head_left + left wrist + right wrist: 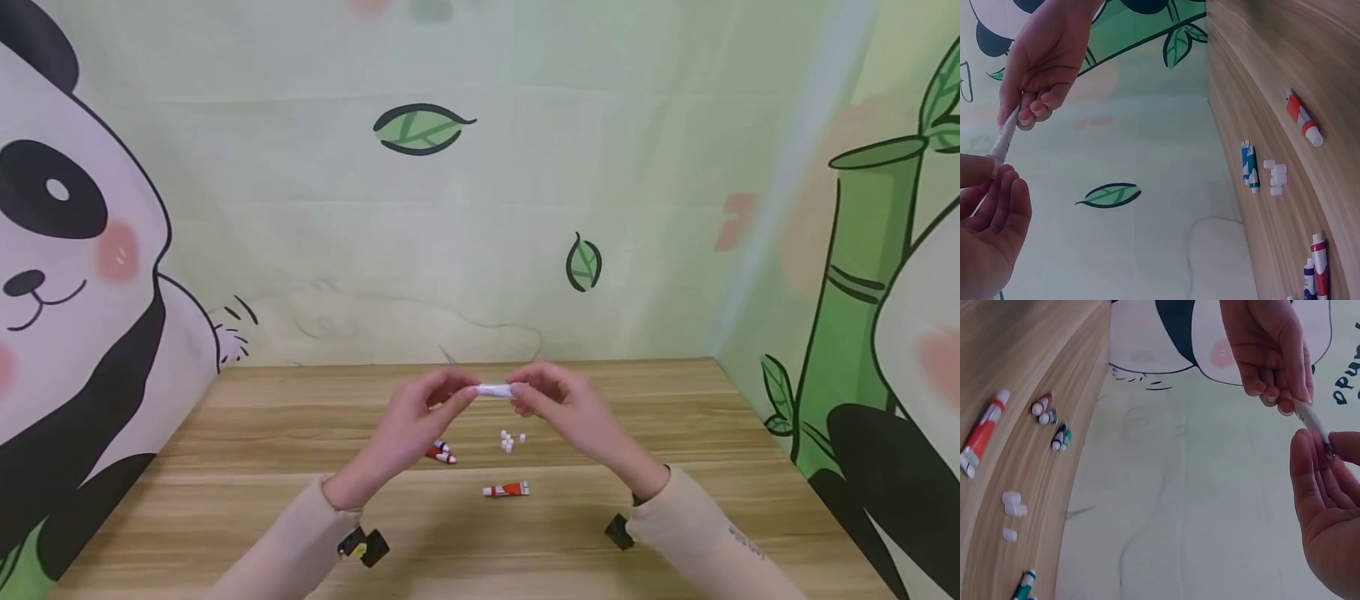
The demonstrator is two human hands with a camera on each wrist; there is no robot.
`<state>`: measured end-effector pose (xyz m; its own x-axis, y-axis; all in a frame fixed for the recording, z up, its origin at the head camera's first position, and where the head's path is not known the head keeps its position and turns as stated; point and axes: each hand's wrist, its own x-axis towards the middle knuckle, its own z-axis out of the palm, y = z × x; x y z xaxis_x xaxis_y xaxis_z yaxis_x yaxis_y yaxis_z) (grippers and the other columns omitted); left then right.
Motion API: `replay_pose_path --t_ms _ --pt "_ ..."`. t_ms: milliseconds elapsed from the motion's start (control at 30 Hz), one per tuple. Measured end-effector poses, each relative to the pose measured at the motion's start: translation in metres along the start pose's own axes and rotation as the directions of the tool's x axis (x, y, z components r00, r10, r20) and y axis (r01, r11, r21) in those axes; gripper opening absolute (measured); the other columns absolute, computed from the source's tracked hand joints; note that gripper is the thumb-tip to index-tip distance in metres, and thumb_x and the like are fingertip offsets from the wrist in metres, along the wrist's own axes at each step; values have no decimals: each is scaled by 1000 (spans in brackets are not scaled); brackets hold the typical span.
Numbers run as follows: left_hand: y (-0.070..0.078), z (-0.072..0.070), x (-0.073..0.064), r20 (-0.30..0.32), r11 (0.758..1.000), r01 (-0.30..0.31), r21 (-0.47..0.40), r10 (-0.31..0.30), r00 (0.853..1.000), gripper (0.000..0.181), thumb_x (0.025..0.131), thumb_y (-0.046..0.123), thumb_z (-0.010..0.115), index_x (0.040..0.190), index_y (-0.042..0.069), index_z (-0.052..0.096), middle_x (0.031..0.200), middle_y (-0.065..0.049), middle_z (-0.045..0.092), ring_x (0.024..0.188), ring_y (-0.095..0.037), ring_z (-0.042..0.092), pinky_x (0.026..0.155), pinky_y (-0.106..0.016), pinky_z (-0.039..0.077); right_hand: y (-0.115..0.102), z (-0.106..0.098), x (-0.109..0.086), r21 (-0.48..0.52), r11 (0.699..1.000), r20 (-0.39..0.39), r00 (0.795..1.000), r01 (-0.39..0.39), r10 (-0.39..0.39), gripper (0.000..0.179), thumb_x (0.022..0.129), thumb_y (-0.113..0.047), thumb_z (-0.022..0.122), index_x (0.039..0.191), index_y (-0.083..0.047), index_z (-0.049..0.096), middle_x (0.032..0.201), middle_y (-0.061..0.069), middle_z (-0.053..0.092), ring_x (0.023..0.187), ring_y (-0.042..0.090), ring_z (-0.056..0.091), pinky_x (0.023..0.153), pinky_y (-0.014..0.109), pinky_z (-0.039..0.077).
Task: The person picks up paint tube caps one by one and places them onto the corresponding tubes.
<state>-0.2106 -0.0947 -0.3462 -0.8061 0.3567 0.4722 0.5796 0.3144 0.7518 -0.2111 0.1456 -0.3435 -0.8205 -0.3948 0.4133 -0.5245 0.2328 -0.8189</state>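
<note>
- The left fingers (456,407) pinch one end of a white tube (495,390).
- The right fingers (540,402) pinch the other.
- A red tube (510,489) lies on the bench (262,450).

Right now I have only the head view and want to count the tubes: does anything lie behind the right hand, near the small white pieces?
Observer: Yes. The left wrist view shows a light blue tube and a green tube side by side there, just beyond the small white pieces.
Operator: And behind the left hand, which pinches the white tube along with the right hand?
Observer: The right wrist view shows a dark blue tube and another green one lying together, farther back than the red tube whose end you see.
</note>
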Motion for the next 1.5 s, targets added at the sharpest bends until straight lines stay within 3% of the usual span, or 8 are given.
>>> replay_pose_path --t_ms 167,467,633,867,1033,1200,1367,1500 --pt "2 1 0 -24 1000 -24 -9 23 999 15 99 20 66 111 11 71 99 3 72 87 -16 67 78 -32 57 -2 -2 1 104 990 5 995 -96 96 20 102 -18 63 114 -4 69 95 10 71 84 25 69 76 33 59" --pt "1 -1 0 28 993 73 -90 -70 997 20 101 24 64 112 9 69 98 -2 71 86 -18 67 77 -31 58 0 1 -2 -22 999 -35 998 44 -45 14 99 -18 66 111 -12 71 99 1 73 87 20 70 77 37 59" --pt "-1 2 1 11 999 6 -39 -6 1000 15 100 18 65 111 8 69 97 0 72 85 -15 68 76 -29 58 0 0 0 107 993 -17 998 -56 58 16 99 -15 66 109 -4 71 93 8 74 81 19 70 75 36 60" --pt "-1 7 1 -22 991 -122 61 123 992 13 98 12 67 109 6 69 96 -2 73 82 -12 67 73 -33 58 7 -2 4 313 924 52 975 -220 214 25 100 -9 63 113 12 64 93 16 73 80 16 71 74 35 60" --pt "-3 5 2 -27 1000 19 2 -19 999 21 99 23 67 110 6 71 96 -3 73 84 -15 68 75 -30 58 9 -1 1 164 980 7 993 -115 115 20 100 -15 64 113 0 68 99 14 73 86 20 70 78 33 59" --pt "-5 1 4 7 983 174 -64 -174 985 29 100 33 64 107 5 72 91 -4 72 83 -21 66 73 -30 56 5 3 -3 -39 998 -36 998 44 -45 16 100 -18 65 113 -10 70 100 2 73 87 22 70 76 32 59" --pt "-5 -2 3 59 979 184 -84 -179 982 29 102 31 62 109 3 70 92 -5 70 87 -26 66 76 -30 56 4 6 -3 -108 989 -29 995 96 -100 15 99 -16 66 112 -11 71 99 -2 73 84 14 69 73 30 58" --pt "-5 -2 2 68 990 125 -71 -120 990 23 102 25 62 107 3 69 91 -4 69 83 -22 66 75 -31 57 5 7 -3 -72 996 -27 998 46 -48 15 99 -18 67 111 -10 72 97 0 73 84 15 69 74 31 58"
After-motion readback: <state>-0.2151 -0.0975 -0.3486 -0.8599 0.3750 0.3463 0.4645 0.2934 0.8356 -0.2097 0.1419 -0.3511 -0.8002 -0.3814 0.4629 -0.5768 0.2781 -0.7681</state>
